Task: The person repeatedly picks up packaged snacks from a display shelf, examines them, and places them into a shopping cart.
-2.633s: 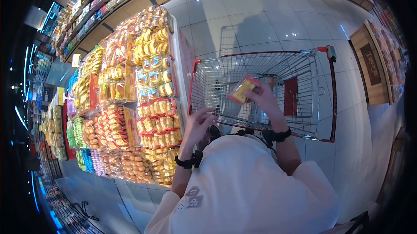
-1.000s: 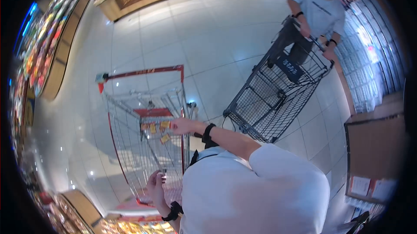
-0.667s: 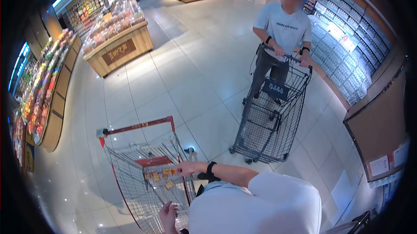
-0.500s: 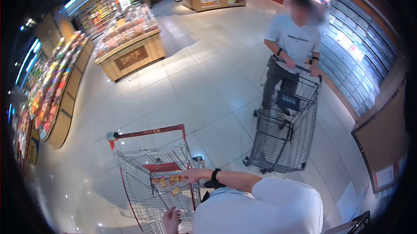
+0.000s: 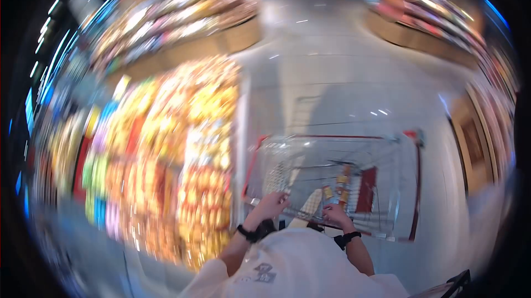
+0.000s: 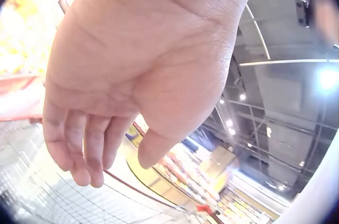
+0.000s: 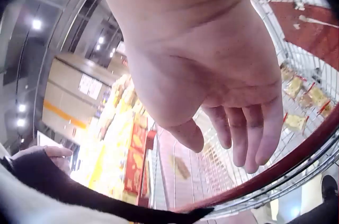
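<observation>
In the head view my left hand (image 5: pixel 271 206) is over the near left corner of a wire cart (image 5: pixel 337 138) with a red rim. Its fingers hang loose and empty in the left wrist view, where the hand (image 6: pixel 137 70) fills the middle. My right hand (image 5: pixel 336 214) is above the cart's near side. Seen from the right wrist, that hand (image 7: pixel 212 81) has relaxed fingers and holds nothing. Several small yellow packets (image 7: pixel 294 122) lie in the cart, by its red panel (image 7: pixel 307 25); the head view shows them (image 5: pixel 343 184) blurred.
A display (image 5: pixel 204 187) heaped with packaged food stands close to the cart's left end. Curved shelving (image 5: pixel 238 35) is behind it, another shelf (image 5: pixel 420 40) stands far right, and a wooden stand (image 5: pixel 473 132) is to the right. Tiled floor (image 5: pixel 315 60) lies beyond the cart.
The view has swung from the open floor back to the food display; the other person's dark cart is out of view. My right hand has let go of the packet and moved off the packets.
</observation>
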Action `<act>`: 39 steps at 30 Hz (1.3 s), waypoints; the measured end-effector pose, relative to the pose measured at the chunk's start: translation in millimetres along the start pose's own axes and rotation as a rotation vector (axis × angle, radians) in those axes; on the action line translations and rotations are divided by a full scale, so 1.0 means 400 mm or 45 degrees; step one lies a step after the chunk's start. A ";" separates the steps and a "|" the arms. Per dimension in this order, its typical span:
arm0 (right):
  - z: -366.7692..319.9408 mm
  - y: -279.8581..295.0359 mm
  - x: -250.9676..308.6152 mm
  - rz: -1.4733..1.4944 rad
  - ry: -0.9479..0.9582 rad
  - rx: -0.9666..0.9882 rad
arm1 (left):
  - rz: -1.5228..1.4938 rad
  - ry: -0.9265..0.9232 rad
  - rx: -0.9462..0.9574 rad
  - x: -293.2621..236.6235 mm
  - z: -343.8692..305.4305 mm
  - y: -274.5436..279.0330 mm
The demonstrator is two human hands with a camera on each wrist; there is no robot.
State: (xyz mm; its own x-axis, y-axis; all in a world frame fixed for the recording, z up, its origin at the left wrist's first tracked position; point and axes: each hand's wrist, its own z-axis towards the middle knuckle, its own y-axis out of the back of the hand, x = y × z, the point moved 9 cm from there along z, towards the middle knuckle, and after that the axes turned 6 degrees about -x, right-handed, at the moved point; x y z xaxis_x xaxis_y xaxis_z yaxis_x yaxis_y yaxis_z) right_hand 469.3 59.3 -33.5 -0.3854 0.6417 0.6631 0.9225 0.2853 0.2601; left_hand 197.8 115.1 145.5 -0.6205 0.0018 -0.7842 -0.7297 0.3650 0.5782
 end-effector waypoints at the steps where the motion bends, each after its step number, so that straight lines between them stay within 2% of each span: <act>1: 0.019 -0.032 0.008 -0.057 0.011 0.086 | -0.033 0.042 -0.130 0.027 -0.042 0.034; 4: 0.097 -0.151 0.007 -0.251 -0.011 0.419 | -0.137 0.164 -0.441 0.098 -0.179 0.138; 7: 0.118 -0.226 0.061 -0.500 0.047 0.585 | -0.193 0.377 -0.619 0.196 -0.302 0.175; 10: 0.109 -0.273 0.101 -0.570 0.049 0.589 | -0.255 0.564 -0.876 0.242 -0.434 0.240; 12: 0.104 -0.305 0.125 -0.635 0.022 0.651 | -0.171 0.708 -1.024 0.343 -0.495 0.233; 13: 0.122 -0.318 0.116 -0.712 0.037 0.669 | -0.225 0.749 -1.080 0.340 -0.527 0.257; 16: 0.180 -0.326 0.083 -0.817 0.102 0.628 | -0.131 0.849 -1.182 0.408 -0.571 0.292; 17: 0.197 -0.329 0.069 -0.747 0.138 0.650 | -0.111 0.850 -1.281 0.417 -0.585 0.310; 18: 0.200 -0.320 0.063 -0.750 0.137 0.635 | -0.122 0.839 -1.278 0.434 -0.579 0.317; 20: 0.207 -0.319 0.077 -0.899 0.300 0.642 | 0.083 0.863 -1.489 0.472 -0.585 0.363; 23: 0.105 -0.297 0.159 -0.870 0.229 0.581 | 0.223 0.922 -1.526 0.514 -0.548 0.425; 24: 0.098 -0.294 0.163 -0.862 0.234 0.571 | 0.312 0.986 -1.567 0.517 -0.548 0.451; 28: 0.063 -0.256 0.172 -0.800 0.306 0.435 | 0.563 0.971 -1.578 0.527 -0.492 0.518; 30: 0.049 -0.255 0.169 -0.798 0.328 0.393 | 0.555 0.991 -1.513 0.553 -0.462 0.539; 32: 0.072 -0.249 0.132 -0.723 0.401 0.380 | 0.641 0.959 -1.576 0.593 -0.438 0.551; 36: 0.079 -0.235 0.112 -0.721 0.442 0.240 | 0.647 1.123 -1.399 0.660 -0.398 0.558; 39: 0.068 -0.240 0.112 -0.654 0.307 0.275 | 0.660 1.130 -1.382 0.672 -0.379 0.562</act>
State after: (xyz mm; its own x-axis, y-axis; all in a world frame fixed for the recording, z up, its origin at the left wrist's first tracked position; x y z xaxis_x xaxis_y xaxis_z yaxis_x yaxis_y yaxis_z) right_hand 362.7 80.2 -48.0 -0.7410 0.2113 0.6374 0.5846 0.6699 0.4576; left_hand -176.7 56.4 98.7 -0.5481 -0.7858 -0.2865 0.0151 -0.3517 0.9360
